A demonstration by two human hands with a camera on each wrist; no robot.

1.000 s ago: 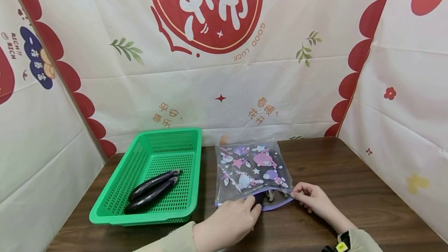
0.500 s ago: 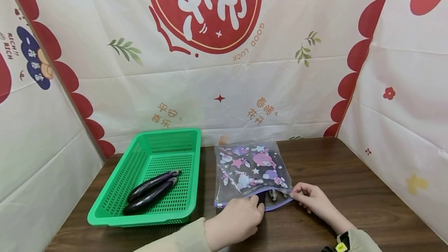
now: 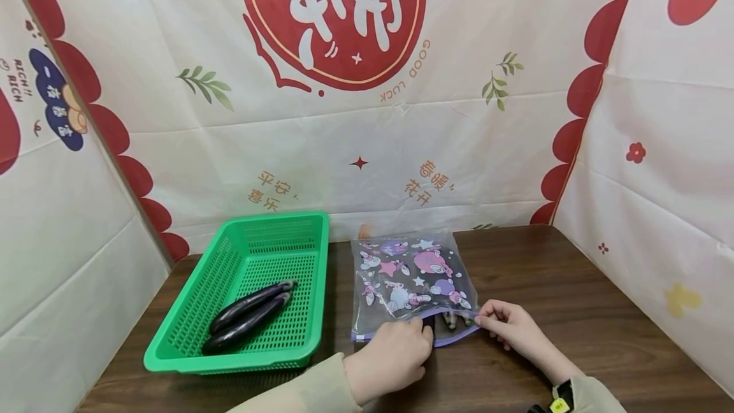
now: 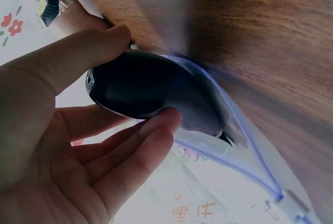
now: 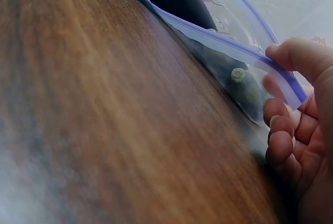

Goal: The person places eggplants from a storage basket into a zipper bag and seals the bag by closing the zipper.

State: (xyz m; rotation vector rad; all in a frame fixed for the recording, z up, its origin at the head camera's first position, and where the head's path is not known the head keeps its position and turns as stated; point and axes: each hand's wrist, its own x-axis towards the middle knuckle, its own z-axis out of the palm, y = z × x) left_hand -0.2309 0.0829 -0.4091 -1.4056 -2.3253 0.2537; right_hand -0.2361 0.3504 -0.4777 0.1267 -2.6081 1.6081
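Observation:
My left hand grips a dark purple eggplant in the mouth of a clear zip bag. In the left wrist view the thumb lies along one side of it and the fingers along the other, its far end inside the opening. The zip bag lies flat, printed with pink and purple cartoon figures and edged by a purple zip strip. At the bag's right corner, my right hand pinches the strip between thumb and finger. Stem ends of other eggplants show inside the opening, near that hand.
To the left stands a green slotted basket with two eggplants in it. All this rests on a dark wooden table. White printed cloth hangs behind and on both sides. A white slider sits on the zip strip's left end.
My left hand has shifted a little to the right, with the eggplant moving along the bag's mouth. My right hand keeps its pinch on the corner. The basket's eggplants stay put.

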